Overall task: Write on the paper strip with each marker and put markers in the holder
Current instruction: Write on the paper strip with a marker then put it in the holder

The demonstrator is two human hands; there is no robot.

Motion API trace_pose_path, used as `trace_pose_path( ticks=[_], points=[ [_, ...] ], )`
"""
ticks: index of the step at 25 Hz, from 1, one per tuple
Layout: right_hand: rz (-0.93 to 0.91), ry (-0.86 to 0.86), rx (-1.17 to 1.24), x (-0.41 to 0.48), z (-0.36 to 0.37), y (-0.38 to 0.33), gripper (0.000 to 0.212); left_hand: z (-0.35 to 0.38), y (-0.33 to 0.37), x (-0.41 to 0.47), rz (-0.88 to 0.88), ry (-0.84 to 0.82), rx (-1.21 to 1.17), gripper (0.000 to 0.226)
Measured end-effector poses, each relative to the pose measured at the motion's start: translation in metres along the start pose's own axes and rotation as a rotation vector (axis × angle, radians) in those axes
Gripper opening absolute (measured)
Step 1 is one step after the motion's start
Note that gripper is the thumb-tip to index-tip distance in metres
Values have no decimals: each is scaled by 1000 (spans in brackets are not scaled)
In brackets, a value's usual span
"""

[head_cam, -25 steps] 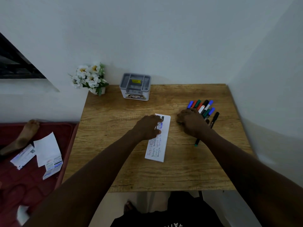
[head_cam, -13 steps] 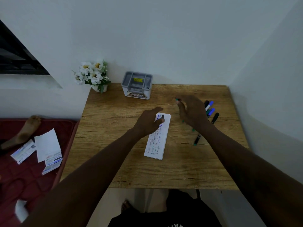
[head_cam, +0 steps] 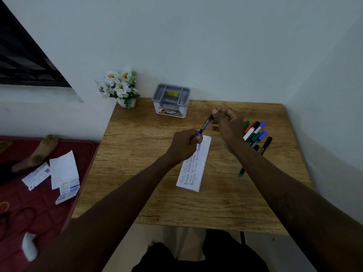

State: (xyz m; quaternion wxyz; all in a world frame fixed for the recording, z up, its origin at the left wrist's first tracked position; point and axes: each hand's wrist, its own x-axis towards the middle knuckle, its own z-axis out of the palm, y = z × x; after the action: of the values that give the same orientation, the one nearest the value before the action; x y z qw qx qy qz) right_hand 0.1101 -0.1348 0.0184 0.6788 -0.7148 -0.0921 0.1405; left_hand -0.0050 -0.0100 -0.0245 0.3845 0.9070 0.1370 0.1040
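Both hands share one dark marker [head_cam: 206,123] just right of the frame's centre: the right hand [head_cam: 229,124] grips its upper end with curled fingers, while the left hand [head_cam: 183,145] pinches its blue lower end, over the top edge of the paper strip [head_cam: 196,169] lying on the wooden table [head_cam: 137,150]. More markers [head_cam: 255,132] lie bunched right of the right hand, and the grey holder [head_cam: 170,101] stands at upper centre beside white flowers [head_cam: 119,87]

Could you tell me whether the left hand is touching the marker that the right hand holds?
Touching. In the head view the left hand pinches the blue end of the marker; the right hand grips its other end.
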Motion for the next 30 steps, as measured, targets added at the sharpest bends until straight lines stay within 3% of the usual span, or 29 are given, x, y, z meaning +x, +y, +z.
trace_pose_path(
  ticks=[4,7,18,21,30],
  points=[
    [78,-192,-242,-12,9,14,64,3,-9,-1,103,92,29,26],
    [101,-350,-382,-20,17,28,78,7,-18,2,216,127,43,25],
    [162,-397,17,-14,28,60,44,14,-37,13,479,231,275,36],
    [139,-420,55,-17,25,65,45,13,-36,15,428,175,210,39],
    [-177,-394,-64,-18,3,85,43,29,-52,8,333,100,22,53]
  ],
)
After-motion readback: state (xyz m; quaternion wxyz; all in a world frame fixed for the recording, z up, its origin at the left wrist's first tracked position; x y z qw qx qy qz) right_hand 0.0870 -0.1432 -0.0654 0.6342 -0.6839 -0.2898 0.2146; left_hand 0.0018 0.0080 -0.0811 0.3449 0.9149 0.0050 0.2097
